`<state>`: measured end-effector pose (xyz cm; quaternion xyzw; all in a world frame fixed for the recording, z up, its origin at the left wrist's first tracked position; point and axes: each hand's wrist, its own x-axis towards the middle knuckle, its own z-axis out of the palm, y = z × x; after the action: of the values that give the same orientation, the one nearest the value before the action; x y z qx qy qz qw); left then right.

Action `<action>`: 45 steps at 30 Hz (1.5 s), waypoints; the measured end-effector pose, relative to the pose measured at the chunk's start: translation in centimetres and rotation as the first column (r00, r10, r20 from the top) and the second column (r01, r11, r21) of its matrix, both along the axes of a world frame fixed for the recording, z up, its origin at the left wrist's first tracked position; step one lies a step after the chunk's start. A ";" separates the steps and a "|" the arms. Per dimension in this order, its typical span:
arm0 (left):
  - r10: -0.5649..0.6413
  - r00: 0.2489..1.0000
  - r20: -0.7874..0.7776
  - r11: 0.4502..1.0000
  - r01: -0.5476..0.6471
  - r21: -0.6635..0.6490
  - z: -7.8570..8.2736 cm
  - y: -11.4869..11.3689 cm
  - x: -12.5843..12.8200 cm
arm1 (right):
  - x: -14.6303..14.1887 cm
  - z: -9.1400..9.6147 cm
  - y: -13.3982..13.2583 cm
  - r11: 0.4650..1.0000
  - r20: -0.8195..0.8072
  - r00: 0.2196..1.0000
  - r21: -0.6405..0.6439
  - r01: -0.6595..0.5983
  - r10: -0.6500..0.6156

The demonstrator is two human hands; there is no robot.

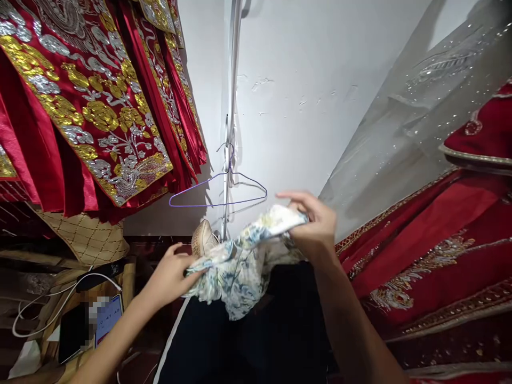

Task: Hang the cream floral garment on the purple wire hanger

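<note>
A crumpled floral cloth garment, white with blue and yellow print, is stretched between my two hands above my dark-trousered lap. Its exact kind is hard to tell. On the left, my left hand pinches one end between thumb and fingers. My right hand grips the other end, the thumb beneath and the index finger raised. The lower folds of the cloth hang loose between them. Beyond the cloth, a purple wire hanger hangs bare from a metal pole.
Red embroidered garments hang at upper left. A sheer sparkly fabric and a red beaded garment hang on the right. The metal pole stands against the white wall. A phone and white cable lie at lower left.
</note>
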<state>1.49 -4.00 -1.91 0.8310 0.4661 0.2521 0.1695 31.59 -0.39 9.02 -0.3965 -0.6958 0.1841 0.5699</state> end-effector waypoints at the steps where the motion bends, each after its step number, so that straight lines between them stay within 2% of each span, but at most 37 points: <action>1: 0.041 0.999 -0.027 0.998 -0.040 0.038 0.7 0.1 -0.8 | -0.8 -0.3 1.9 1.000 -0.058 0.998 -0.007 0.018 -0.018; 3: 0.089 0.995 -0.053 0.994 -0.085 0.074 1.9 -0.1 -1.6 | -2.9 -1.9 6.1 0.997 -0.094 0.994 -0.060 -0.054 0.048; 5: 0.098 0.993 -0.068 0.993 -0.093 0.071 2.2 -0.5 -1.6 | -5.0 -4.6 10.0 0.984 -0.097 0.993 -0.158 -0.085 0.070; 7: 0.088 0.990 -0.108 0.995 -0.082 0.055 1.9 -0.8 -1.6 | -6.2 -7.6 12.6 0.958 0.013 0.998 -0.281 -0.063 0.069; 10: 0.107 0.969 -0.223 0.994 -0.104 0.024 0.8 -0.5 -2.6 | -5.3 -11.3 13.0 0.946 0.199 0.980 -0.321 0.052 0.013; 13: 0.231 0.920 -0.318 0.973 -0.212 0.094 0.1 0.7 -4.8 | -2.4 -12.6 10.7 0.952 0.327 0.943 -0.266 0.149 -0.057; 16: 0.345 0.868 -0.358 0.936 -0.287 0.206 0.6 2.7 -6.6 | 0.1 -11.2 8.0 0.966 0.379 0.925 -0.237 0.108 -0.010; 18: 0.396 0.855 -0.334 0.912 -0.324 0.253 1.8 4.2 -6.8 | 1.0 -9.5 6.7 0.969 0.363 0.931 -0.241 0.057 0.035; 20: 0.422 0.873 -0.243 0.895 -0.359 0.267 3.7 5.7 -6.2 | 1.3 -7.9 5.9 0.973 0.334 0.942 -0.228 0.036 0.044; 22: 0.371 0.923 -0.098 0.910 -0.340 0.238 5.9 7.0 -5.0 | 1.2 -6.9 5.5 0.977 0.312 0.950 -0.212 0.040 0.029; 25: 0.233 0.967 0.102 0.946 -0.249 0.205 8.6 8.6 -2.8 | 0.5 -6.6 4.9 0.969 0.290 0.955 -0.248 0.019 0.056; 29: 0.127 0.982 0.141 0.961 -0.158 0.228 9.8 10.2 -0.5 | 0.1 -6.6 4.5 0.947 0.246 0.954 -0.309 -0.092 0.173; 31: 0.120 0.985 0.124 0.956 -0.149 0.252 9.9 10.6 -0.3 | 1.2 -6.3 5.0 0.964 0.233 0.965 -0.260 -0.056 0.119; 33: 0.128 0.986 0.106 0.954 -0.152 0.258 10.1 10.6 -0.5 | 3.2 -5.7 6.3 0.982 0.171 0.984 -0.176 0.072 -0.041; 35: 0.118 0.989 0.083 0.959 -0.136 0.249 10.6 10.4 -0.6 | 5.6 -4.9 8.3 0.968 0.078 0.973 -0.110 0.226 -0.219; 36: 0.110 0.991 0.072 0.962 -0.124 0.242 11.0 10.2 -0.6 | 6.7 -4.5 9.4 0.958 0.053 0.962 -0.099 0.271 -0.267; 37: 0.103 0.993 0.064 0.966 -0.115 0.230 11.5 10.1 -0.6 | 7.6 -4.0 10.5 0.954 0.056 0.960 -0.114 0.278 -0.273; 39: 0.104 0.992 0.068 0.977 -0.115 0.181 12.3 10.2 -0.8 | 9.0 -2.9 12.1 0.951 0.124 0.979 -0.244 0.187 -0.161; 40: 0.105 0.990 0.089 0.984 -0.117 0.136 12.6 10.3 -1.1 | 9.5 -2.3 12.5 0.931 0.155 0.986 -0.349 0.109 -0.057; 42: 0.097 0.978 0.186 0.995 -0.099 0.004 12.8 10.8 -2.2 | 10.3 -1.0 12.5 0.822 0.143 0.975 -0.567 -0.060 0.170; 43: 0.098 0.959 0.267 0.994 -0.080 -0.077 12.7 11.0 -3.0 | 10.6 -0.5 12.2 0.751 0.089 0.963 -0.646 -0.140 0.255; 45: 0.122 0.891 0.437 0.965 -0.003 -0.264 12.1 11.5 -4.4 | 10.8 0.4 11.3 0.649 -0.110 0.942 -0.699 -0.300 0.317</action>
<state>-2.95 7.54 10.22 0.7056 0.4693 0.3804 0.3703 42.35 10.88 9.44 -0.4617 -0.6351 0.5260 0.3268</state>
